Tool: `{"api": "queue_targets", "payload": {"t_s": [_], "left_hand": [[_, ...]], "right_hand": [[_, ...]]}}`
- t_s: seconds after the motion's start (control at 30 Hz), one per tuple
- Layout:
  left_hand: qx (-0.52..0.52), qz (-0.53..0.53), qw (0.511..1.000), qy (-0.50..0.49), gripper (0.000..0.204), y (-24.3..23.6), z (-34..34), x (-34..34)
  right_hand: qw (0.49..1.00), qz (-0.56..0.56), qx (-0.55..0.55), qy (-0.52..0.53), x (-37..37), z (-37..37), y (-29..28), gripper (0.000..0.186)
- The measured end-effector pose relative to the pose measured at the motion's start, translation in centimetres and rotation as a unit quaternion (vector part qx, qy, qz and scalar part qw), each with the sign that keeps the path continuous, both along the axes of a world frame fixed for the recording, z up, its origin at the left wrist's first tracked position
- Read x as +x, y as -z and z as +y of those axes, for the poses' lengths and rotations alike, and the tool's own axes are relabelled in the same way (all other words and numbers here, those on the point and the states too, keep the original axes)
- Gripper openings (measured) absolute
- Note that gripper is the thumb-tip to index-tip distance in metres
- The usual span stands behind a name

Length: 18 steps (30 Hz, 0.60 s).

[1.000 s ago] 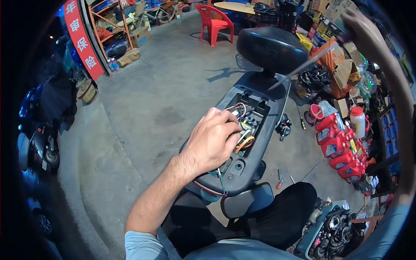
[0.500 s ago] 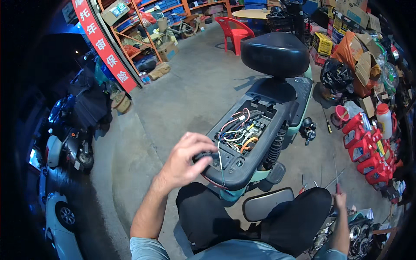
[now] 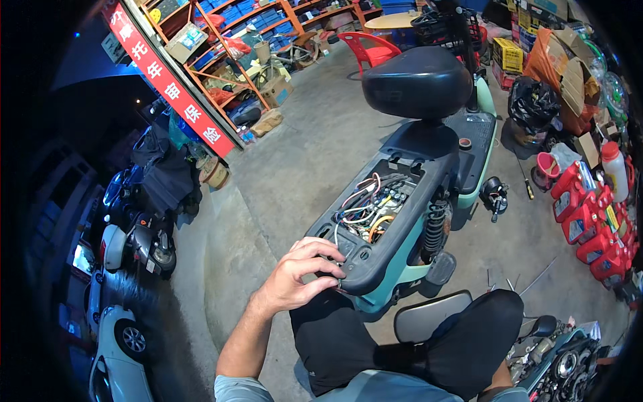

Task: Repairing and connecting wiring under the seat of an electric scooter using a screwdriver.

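In front of me stands a mint-green electric scooter (image 3: 395, 281) with its rear compartment uncovered. Bundled wires (image 3: 365, 208) in white, red, black and orange fill the opening. My left hand (image 3: 309, 269) is at the scooter's near-left rear corner, fingers curled down and thumb drawn in beneath them. A white wire (image 3: 336, 233) runs from the compartment toward its fingertips; what they grip is hidden. The black seat (image 3: 416, 84) is tipped up beyond the opening. Only a bit of my right forearm (image 3: 500, 379) shows beside my right knee; the hand itself is out of sight.
A flat dark panel (image 3: 432, 316) lies on the floor by my knees. Engine parts (image 3: 566, 365) are at lower right. Red jugs (image 3: 589, 221) line the right side; a screwdriver (image 3: 526, 181) and a black part (image 3: 494, 196) lie nearer the scooter. A red chair (image 3: 365, 50) stands behind.
My left hand has come down against the scooter's rear corner. My right hand, which held a red-handled tool at lower right, has gone out of sight by my knee. The whole view has shifted.
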<state>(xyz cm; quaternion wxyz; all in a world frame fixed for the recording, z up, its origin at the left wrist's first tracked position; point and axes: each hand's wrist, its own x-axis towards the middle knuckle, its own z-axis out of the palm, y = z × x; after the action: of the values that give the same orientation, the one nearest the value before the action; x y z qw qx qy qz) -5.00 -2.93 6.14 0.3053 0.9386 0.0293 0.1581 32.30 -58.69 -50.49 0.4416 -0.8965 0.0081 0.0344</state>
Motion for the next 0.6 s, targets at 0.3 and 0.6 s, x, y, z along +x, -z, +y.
{"api": "queue_targets", "payload": {"t_s": [0.3,0.6], "left_hand": [[-0.085,-0.104,0.991,-0.022,0.009,1.0,0.7,1.5],[-0.282,-0.214,0.914,-0.197,0.021,-0.7,3.6,4.9]], "right_hand": [[0.998,-0.045,-0.027,0.03,2.7,-1.2,1.7,0.016],[0.979,-0.061,0.197,-0.004,6.3,8.7,-11.3,0.01]]}}
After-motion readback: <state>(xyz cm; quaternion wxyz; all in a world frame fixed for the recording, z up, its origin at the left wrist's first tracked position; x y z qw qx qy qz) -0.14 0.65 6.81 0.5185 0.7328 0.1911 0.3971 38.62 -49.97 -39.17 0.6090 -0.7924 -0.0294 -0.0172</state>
